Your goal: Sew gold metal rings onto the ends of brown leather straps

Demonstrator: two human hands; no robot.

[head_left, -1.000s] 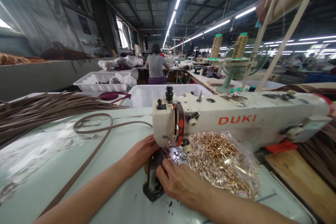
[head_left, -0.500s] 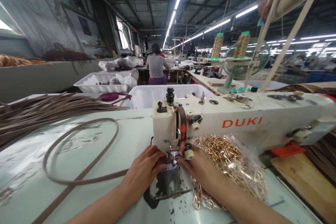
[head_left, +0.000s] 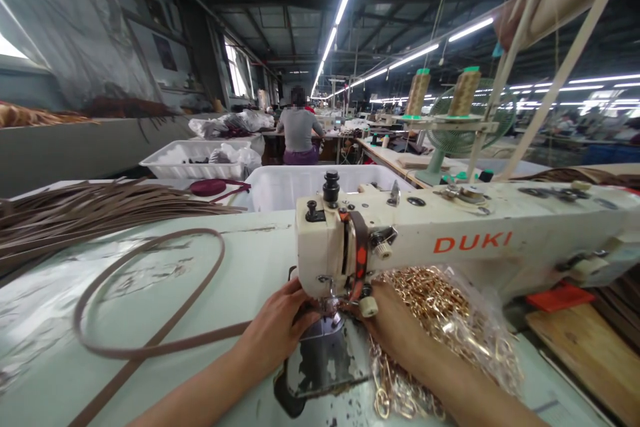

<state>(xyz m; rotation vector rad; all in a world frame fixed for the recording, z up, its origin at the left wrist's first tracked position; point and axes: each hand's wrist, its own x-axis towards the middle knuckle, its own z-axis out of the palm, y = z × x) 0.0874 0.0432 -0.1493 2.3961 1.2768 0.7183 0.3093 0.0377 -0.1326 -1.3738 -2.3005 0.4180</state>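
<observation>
- Fingers of the left hand: curled, thumb drawn in close to them, at the left of the presser foot — whether they pinch anything, I cannot tell.
- Fingers of the right hand: extended in from the other side, partly hidden behind a pale knob; their grip cannot be told.
- Brown flat strap: looped over itself on the pale green tabletop, one end running in behind the left hand, the other leaving the lower edge of the view.
- DUKI sewing machine: its head sits above both hands, with a worn metal plate below.
- Clear plastic bag of gold-coloured metal clasps: beside the right forearm, under the machine arm — some clasps lie at the near edge.
- Bundle of brown strips: far left of the table.
- White plastic bin: behind the machine.
- Co-worker in a grey top: seated well beyond, back turned.
</observation>
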